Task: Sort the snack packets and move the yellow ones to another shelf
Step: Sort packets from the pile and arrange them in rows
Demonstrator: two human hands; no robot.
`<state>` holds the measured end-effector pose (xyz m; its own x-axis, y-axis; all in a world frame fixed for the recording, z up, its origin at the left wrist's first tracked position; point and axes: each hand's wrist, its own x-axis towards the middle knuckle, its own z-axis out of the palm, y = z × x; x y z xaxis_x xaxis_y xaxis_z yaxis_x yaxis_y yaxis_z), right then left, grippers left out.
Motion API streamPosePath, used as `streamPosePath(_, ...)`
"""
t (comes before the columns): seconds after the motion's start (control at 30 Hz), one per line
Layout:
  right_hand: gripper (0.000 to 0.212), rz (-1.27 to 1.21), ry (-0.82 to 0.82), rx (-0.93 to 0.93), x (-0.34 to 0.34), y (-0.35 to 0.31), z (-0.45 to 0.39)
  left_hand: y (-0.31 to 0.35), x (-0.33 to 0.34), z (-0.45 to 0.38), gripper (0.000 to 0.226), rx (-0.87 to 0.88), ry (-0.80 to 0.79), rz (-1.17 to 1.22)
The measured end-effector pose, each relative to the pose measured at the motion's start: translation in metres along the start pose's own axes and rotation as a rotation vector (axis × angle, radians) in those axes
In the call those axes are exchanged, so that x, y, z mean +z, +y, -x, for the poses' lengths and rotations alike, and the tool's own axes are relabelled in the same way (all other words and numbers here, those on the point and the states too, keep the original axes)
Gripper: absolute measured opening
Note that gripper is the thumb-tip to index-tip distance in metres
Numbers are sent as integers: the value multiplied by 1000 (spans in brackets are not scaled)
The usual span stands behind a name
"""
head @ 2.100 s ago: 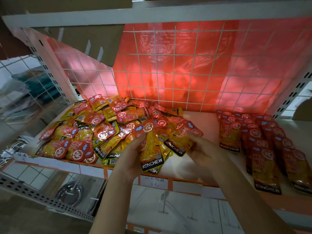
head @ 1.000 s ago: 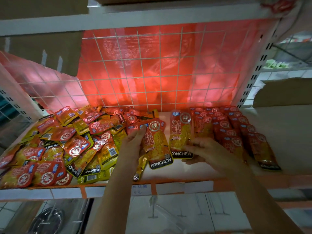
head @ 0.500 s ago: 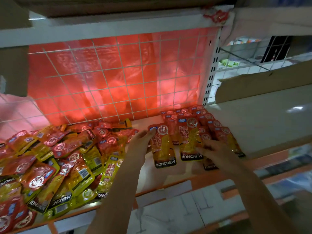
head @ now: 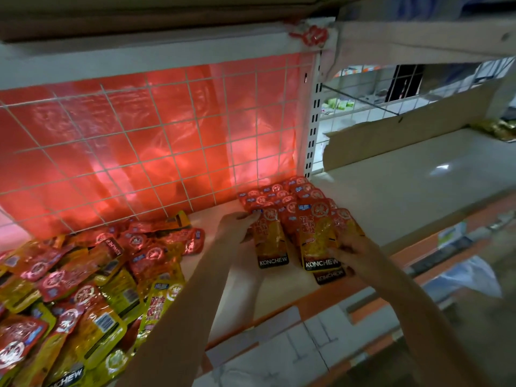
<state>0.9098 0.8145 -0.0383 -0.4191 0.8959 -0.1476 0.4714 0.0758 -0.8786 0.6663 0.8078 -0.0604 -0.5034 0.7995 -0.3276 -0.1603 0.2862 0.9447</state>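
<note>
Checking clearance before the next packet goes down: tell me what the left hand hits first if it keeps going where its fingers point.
Probably the rows of red packets just beyond the left hand; depth is uncertain.

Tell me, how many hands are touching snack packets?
2. The left hand holds the top of one red packet on the shelf; the right hand rests on another packet beside it, atop the neat row.

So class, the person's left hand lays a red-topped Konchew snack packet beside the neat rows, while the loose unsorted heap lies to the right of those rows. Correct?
Not quite: the head view shows the loose unsorted heap left of the neat rows. The left hand does hold the red-topped Konchew snack packet beside them.
</note>
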Motion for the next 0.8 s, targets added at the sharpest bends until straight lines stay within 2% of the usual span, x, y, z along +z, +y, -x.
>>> streamPosePath(0.2, 21, 96, -88, -16, 11, -4, -4, 7, 4, -18, 23, 24, -50, -166)
streamPosePath(0.3, 23, 163, -123, -18, 18, -7, -10, 4, 5, -23, 6, 41, -78, -285)
streamPosePath(0.43, 29, 329, -154, -15, 28, -14, -19, 1, 4, -28, 12, 102, -42, -392)
streamPosePath(0.63, 36, 430, -191, 12, 37, -24, -28, 2, 4, -30, 15, 170, -16, -456)
streamPosePath(0.8, 36, 458, -216, 40, 44, -24, -35, -3, 1, -33, 2, 189, -5, -469)
